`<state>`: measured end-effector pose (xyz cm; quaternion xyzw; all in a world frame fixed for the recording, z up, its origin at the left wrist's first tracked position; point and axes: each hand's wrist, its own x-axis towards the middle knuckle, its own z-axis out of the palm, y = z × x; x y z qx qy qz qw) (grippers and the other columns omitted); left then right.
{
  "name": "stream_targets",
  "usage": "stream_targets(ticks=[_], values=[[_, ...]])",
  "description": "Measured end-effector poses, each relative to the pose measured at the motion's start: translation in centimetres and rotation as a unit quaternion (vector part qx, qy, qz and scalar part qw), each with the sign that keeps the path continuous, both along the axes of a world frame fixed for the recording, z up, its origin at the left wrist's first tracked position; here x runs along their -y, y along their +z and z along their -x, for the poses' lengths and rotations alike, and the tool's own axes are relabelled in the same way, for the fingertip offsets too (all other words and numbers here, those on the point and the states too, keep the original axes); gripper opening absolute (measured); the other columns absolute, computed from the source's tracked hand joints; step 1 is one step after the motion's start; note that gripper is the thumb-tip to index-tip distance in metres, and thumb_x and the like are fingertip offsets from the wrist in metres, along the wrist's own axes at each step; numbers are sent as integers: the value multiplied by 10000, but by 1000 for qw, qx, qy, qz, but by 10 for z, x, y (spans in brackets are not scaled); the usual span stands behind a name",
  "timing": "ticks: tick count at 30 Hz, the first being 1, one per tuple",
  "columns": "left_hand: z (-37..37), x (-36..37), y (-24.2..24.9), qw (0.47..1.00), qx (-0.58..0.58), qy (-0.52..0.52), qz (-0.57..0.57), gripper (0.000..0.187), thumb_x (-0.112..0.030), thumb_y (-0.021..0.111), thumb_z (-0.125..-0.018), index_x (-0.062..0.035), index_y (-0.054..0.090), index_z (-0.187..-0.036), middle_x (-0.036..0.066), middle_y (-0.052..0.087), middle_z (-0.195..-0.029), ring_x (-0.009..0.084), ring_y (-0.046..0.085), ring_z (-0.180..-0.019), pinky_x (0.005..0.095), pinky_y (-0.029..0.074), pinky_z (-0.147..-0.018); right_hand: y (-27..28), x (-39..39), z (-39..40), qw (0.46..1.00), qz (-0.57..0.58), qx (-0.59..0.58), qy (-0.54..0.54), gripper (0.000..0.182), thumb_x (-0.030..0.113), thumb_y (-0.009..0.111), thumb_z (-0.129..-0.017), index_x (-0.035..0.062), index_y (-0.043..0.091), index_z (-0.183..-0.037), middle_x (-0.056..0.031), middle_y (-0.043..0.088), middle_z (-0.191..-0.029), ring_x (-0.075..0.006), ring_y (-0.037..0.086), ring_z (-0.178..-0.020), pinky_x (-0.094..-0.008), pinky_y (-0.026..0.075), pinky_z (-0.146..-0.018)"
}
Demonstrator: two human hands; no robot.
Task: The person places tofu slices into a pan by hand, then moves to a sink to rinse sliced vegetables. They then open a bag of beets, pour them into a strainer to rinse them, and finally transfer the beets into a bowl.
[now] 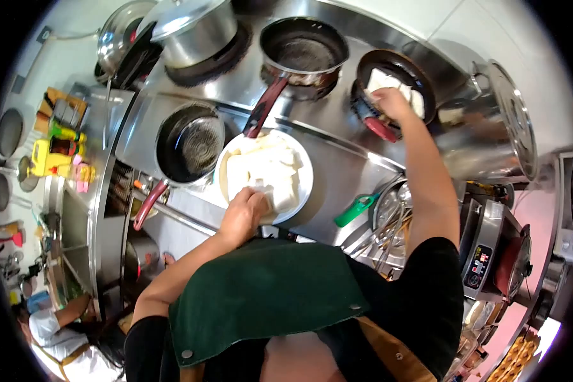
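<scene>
A white bowl (309, 172) in front of me holds several white slabs that look like tofu (261, 162). My left hand (243, 213) reaches over its near rim, fingers curled against a tofu slab. On the right of the stove, a dark frying pan (425, 71) with a red handle (381, 129) contains more white slabs (388, 81). Inside that pan, my right hand (393, 103) has its fingers closed at the edge of a slab; the fingertips are partly hidden.
A saucepan (304, 48) stands on the middle burner, its handle pointing towards the bowl. Left are another pan (191, 143) and a lidded pot (194, 38). A tall steel pot (490, 137), a green-handled utensil (358, 209) and whisks (395, 223) are right. Another person (70, 337) is lower left.
</scene>
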<state>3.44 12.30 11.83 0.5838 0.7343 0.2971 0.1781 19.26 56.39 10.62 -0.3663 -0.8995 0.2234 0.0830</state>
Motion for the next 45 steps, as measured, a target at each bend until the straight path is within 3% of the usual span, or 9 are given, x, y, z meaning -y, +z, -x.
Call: stream_targets(ticks=[5, 11, 15, 18, 20, 26, 32, 39, 45], values=[[-4, 0, -5, 994, 73, 68, 40, 244, -15, 582, -654, -29, 548, -896, 157, 564, -787, 349, 527, -737, 396, 440, -680, 68, 110, 31, 972, 79, -219, -19, 193, 109, 536, -826, 22, 582, -992, -89, 619, -920, -148, 584, -830, -254, 448, -750], [-8, -4, 26, 995, 16, -48, -85, 215, 3, 587, -646, -55, 547, -849, 119, 560, -775, 294, 548, -738, 377, 448, -653, 44, 280, 34, 910, 60, -196, 360, 266, 155, 636, -697, 85, 587, -949, -114, 585, -909, -286, 567, -828, -360, 459, -717], [-5, -4, 29, 982, 95, -16, -162, 266, -65, 653, -722, -24, 501, -936, 138, 550, -939, 265, 564, -803, 323, 472, -663, 23, 297, 23, 938, 176, -173, 245, 212, 149, 591, -740, 91, 586, -944, -119, 600, -797, -291, 577, -738, -355, 466, -642], [16, -5, 31, 989, -16, 61, -135, 375, -53, 654, -670, -21, 497, -1009, 157, 550, -961, 331, 516, -893, 382, 416, -793, 49, 264, 7, 948, 242, -180, 99, 214, 54, 583, -769, 48, 580, -983, -65, 609, -887, -125, 572, -799, -262, 453, -701], [35, -5, 22, 990, -78, 63, -97, 410, -43, 632, -669, -15, 488, -1052, 175, 522, -1056, 348, 489, -936, 395, 397, -833, 80, 226, -4, 926, 270, -263, -3, 187, 48, 586, -770, 44, 595, -957, -55, 599, -918, -146, 558, -841, -273, 451, -748], [52, -4, 6, 992, -116, 56, 9, 493, -3, 557, -675, 7, 434, -1153, 195, 433, -1193, 354, 415, -1044, 388, 359, -906, 80, 60, -54, 975, -151, -127, -100, 191, 117, 615, -721, 54, 628, -900, -139, 601, -821, -288, 584, -717, -340, 455, -672], [49, -12, 11, 990, -111, 79, 47, 512, 2, 578, -659, 13, 436, -1151, 182, 446, -1121, 341, 433, -1022, 378, 374, -885, 69, 5, -63, 949, -113, 6, -295, 259, 120, 552, -666, 2, 579, -895, -211, 593, -902, -349, 561, -887, -387, 437, -769], [51, -16, 8, 990, -33, 124, 59, 464, 31, 585, -652, 23, 467, -1100, 185, 435, -1036, 361, 501, -903, 362, 427, -802, 24, -4, -57, 921, -54, -105, -372, 355, 91, 513, -671, -9, 458, -1007, -288, 545, -977, -404, 521, -945, -403, 396, -847], [52, -15, 9, 993, -56, 100, 8, 369, 36, 552, -666, 19, 492, -1030, 199, 477, -978, 370, 505, -862, 381, 420, -786, 60, 17, -48, 916, -94, 242, -306, 346, 173, 499, -730, 60, 480, -1056, -171, 576, -1030, -298, 555, -975, -399, 436, -800]])
